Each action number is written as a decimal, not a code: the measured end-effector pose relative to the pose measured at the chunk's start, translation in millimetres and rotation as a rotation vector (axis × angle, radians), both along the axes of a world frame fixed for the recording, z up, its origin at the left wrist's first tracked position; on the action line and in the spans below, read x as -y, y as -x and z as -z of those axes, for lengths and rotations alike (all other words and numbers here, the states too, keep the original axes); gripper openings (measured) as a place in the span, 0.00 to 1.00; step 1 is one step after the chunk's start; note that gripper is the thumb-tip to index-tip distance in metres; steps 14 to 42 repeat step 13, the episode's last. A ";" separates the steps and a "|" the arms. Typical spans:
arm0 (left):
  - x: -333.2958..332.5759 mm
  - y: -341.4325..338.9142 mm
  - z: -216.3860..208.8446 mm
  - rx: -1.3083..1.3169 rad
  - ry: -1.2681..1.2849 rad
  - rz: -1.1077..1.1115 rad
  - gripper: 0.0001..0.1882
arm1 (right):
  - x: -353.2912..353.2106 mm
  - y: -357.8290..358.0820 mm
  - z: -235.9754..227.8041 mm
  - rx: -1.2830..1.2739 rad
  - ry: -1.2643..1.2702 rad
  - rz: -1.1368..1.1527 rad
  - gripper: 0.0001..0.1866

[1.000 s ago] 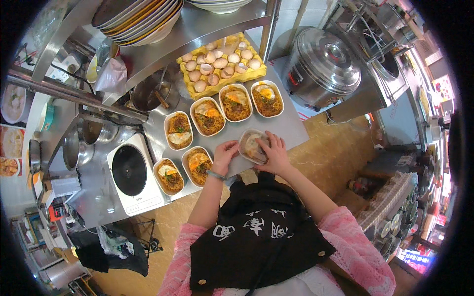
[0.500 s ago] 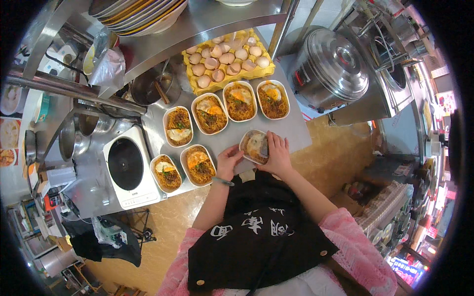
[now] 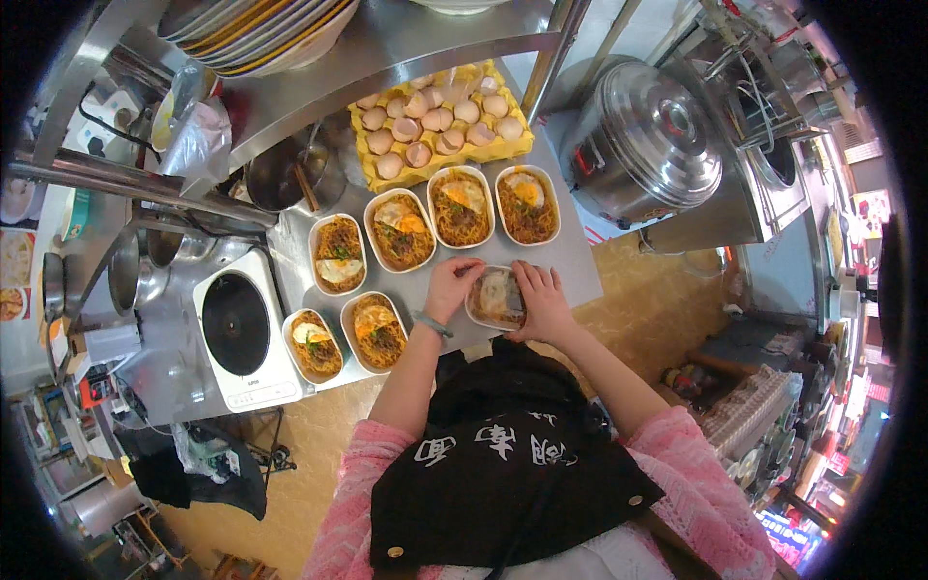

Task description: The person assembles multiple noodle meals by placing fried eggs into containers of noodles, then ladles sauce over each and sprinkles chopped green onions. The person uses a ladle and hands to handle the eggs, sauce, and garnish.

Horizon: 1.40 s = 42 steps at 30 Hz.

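At the counter's near edge, a rounded white food container [image 3: 497,295] with a see-through lid sits between my hands; its contents look blurred and pale through the lid. My left hand [image 3: 452,290] has its fingertips pinched at the far left corner of the lid. My right hand [image 3: 543,304] wraps round the container's right side, fingers on the lid's edge. Uncovered white containers of noodles topped with fried egg stand beyond and to the left. Nearest my left hand are one container [image 3: 374,333] and, further back, another [image 3: 400,230].
A yellow egg tray [image 3: 488,152] with shells stands at the back of the counter. A white induction cooker [image 3: 271,389] lies left, near a dark pan [image 3: 274,179] with chopsticks. Stacked plates [image 3: 261,34] rest on the overhead shelf. A lidded steel pot [image 3: 662,126] stands right.
My left hand has slid from the container's near left side up to its far left corner. My right hand stays on the right side, and the container has turned slightly.
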State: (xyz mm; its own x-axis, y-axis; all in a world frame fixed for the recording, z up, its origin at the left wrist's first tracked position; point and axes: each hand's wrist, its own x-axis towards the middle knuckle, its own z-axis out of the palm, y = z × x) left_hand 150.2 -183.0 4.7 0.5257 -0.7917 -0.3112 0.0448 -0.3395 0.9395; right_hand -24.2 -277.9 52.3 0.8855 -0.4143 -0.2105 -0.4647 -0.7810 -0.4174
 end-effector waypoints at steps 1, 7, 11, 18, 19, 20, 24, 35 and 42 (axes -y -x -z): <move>-1.4 -0.4 2.7 0.020 -0.006 0.013 0.11 | 0.0 0.9 0.8 0.021 -0.004 -0.005 0.62; 4.3 -4.8 11.7 -0.048 -0.005 -0.002 0.13 | 4.1 2.4 -3.2 -0.033 -0.002 -0.021 0.62; -9.9 22.2 -23.2 0.176 -0.051 -0.281 0.14 | 4.0 -5.6 -15.1 -0.043 -0.053 -0.033 0.58; -41.5 31.8 -48.9 0.150 0.045 -0.460 0.13 | -2.5 -32.8 -16.0 0.034 -0.163 -0.147 0.56; -41.5 31.8 -48.9 0.150 0.045 -0.460 0.13 | -2.5 -32.8 -16.0 0.034 -0.163 -0.147 0.56; -41.5 31.8 -48.9 0.150 0.045 -0.460 0.13 | -2.5 -32.8 -16.0 0.034 -0.163 -0.147 0.56; -41.5 31.8 -48.9 0.150 0.045 -0.460 0.13 | -2.5 -32.8 -16.0 0.034 -0.163 -0.147 0.56; -41.5 31.8 -48.9 0.150 0.045 -0.460 0.13 | -2.5 -32.8 -16.0 0.034 -0.163 -0.147 0.56; -41.5 31.8 -48.9 0.150 0.045 -0.460 0.13 | -2.5 -32.8 -16.0 0.034 -0.163 -0.147 0.56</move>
